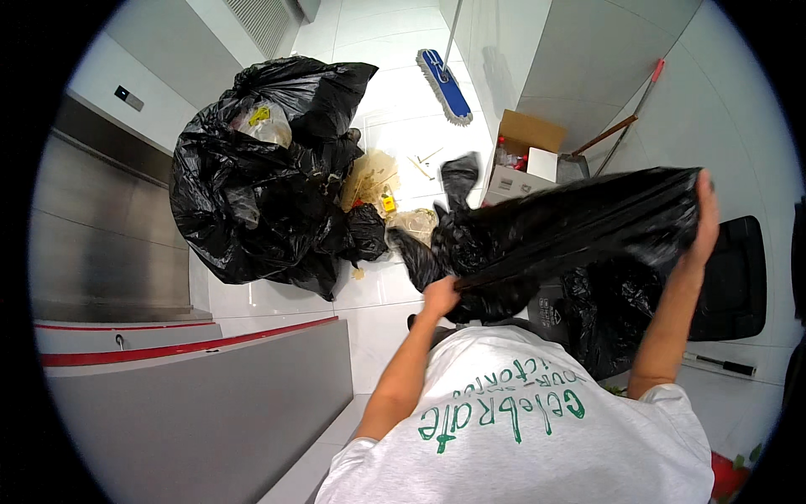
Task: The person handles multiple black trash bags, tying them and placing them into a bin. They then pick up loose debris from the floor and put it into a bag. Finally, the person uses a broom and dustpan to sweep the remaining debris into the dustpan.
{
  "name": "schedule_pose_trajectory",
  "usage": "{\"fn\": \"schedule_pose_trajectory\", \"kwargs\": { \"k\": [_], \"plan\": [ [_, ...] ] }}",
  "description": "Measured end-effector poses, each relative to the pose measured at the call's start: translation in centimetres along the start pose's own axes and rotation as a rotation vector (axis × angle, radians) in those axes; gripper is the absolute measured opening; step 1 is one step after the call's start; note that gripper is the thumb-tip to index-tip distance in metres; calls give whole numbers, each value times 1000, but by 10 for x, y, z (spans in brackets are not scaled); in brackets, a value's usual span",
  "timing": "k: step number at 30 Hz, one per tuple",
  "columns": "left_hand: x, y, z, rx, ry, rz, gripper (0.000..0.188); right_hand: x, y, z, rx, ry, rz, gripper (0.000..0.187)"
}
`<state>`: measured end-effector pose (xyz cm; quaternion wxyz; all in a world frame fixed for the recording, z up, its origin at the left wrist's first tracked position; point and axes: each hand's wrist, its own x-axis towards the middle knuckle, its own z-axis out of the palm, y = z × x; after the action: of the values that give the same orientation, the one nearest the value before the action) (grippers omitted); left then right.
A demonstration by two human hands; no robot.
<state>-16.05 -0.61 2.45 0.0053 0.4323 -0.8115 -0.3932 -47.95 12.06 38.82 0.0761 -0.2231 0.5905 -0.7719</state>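
Observation:
A black garbage bag (pixel 579 217) is stretched between my two hands, in front of my body. My left hand (pixel 439 296) grips its lower left part, fingers closed on the plastic. At the far right end, my right hand (pixel 707 217) holds the bag's edge, its fingers partly hidden behind the plastic. The bag's left end is bunched, with loose flaps hanging out. Under it stands a dark bin (pixel 550 312), mostly covered, with more black plastic (pixel 617 328) beside it.
A big heap of filled black garbage bags (pixel 260 202) lies at left. Brown spilled waste (pixel 369 178) and a small yellow packet (pixel 388 203) are on the floor. A blue dust mop (pixel 445 86), a cardboard box (pixel 522 181), a black lid (pixel 732 277) and a grey partition (pixel 201 412) surround me.

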Motion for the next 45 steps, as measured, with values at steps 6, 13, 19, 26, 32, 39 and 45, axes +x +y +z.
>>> {"fn": "schedule_pose_trajectory", "kwargs": {
  "k": [6, 13, 19, 26, 32, 39, 45],
  "plan": [
    [-46, 10, -63, 86, 198, -224, 22, 104, 36, -100, 23, -13, 26, 36],
    [-94, 145, -83, 237, 253, 13, 38, -8, 72, 32, -475, -1265, -503, 84],
    [-83, 196, -162, 382, 663, 362, 54, -86, 200, 32, -389, -1548, 190, 29],
    [-78, 76, -137, -805, 729, -57, 72, -2, 164, 62, 630, -750, 983, 40],
    [-51, 118, -96, -717, 382, 171, 46, 27, 144, 57, 588, -581, 779, 41],
    [-57, 45, -195, -799, 978, 12, 20, 94, 155, -26, -364, -696, 358, 28],
    [-78, 50, -275, -384, 987, 205, 28, 159, 195, -46, -595, -572, 121, 19]
  ]
}}
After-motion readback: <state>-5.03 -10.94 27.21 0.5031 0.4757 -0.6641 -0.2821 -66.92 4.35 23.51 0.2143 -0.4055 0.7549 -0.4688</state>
